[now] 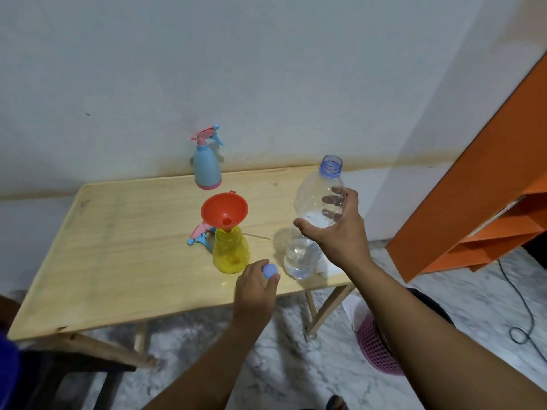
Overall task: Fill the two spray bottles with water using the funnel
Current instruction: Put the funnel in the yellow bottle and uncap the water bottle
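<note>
Head view: right hand (334,229) wraps the clear plastic water bottle (313,223), uncapped, roughly upright, neck tilted slightly away, just right of the red plastic funnel (224,210) seated in the yellow translucent spray bottle (231,250). Left hand (257,288) pinches the small blue cap (270,271) in front of the funnel. Pour means tipping the neck left; the blue-and-pink spray bottle (207,164) stands behind the funnel, trigger head on.
</note>
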